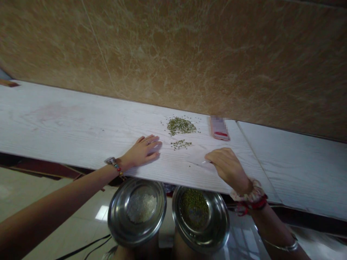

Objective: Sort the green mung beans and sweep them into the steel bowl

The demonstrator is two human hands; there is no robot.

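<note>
My left hand point(143, 150) lies flat on the white wooden table point(67, 122), fingers stretched out and together, holding nothing. My right hand point(227, 166) is closed in a pinch on a small white card point(196, 159) that rests on the table. Just beyond the hands lie two heaps of green beans: a larger heap point(181, 125) and a smaller heap point(181, 144) nearer me. Below the table edge, two steel bowls sit on my lap: the left bowl point(119, 216) holds white grains, the right bowl point(219, 224) holds green beans.
A pink phone point(219, 129) lies on the table right of the bean heaps. A brown marbled wall point(189, 54) rises right behind the table. A seam point(255, 155) splits the tabletop on the right. Tiled floor and a black cable point(81, 247) show at lower left.
</note>
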